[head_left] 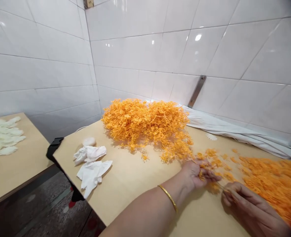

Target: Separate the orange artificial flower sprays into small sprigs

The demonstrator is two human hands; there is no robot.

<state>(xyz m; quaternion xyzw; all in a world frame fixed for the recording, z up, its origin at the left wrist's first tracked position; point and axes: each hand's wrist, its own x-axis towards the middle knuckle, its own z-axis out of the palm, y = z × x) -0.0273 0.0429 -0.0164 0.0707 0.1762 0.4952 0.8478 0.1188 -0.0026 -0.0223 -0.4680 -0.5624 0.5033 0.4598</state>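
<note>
My left hand (201, 173), with a gold bangle at the wrist, is turned palm up over the table. Its curled fingers hold orange artificial flower pieces (201, 176), somewhat blurred. Close by on the right, my right hand (249, 205) pinches a thin pale stick or stem (219, 186) that points toward the left hand. Just beyond the left hand rises a big heap of spiky orange flowers (145, 121). A second, flatter spread of orange pieces (276, 184) lies beside and beyond the right hand. Loose orange flowers (211, 153) are scattered between the two piles.
Crumpled white tissues (92, 174) lie on the left of the wooden table (135, 191). A pale cloth (224, 128) runs along the tiled wall, below a metal bracket (197, 91). At far left, another table (24, 164) carries pale petal-like pieces (4, 136); a gap separates the tables.
</note>
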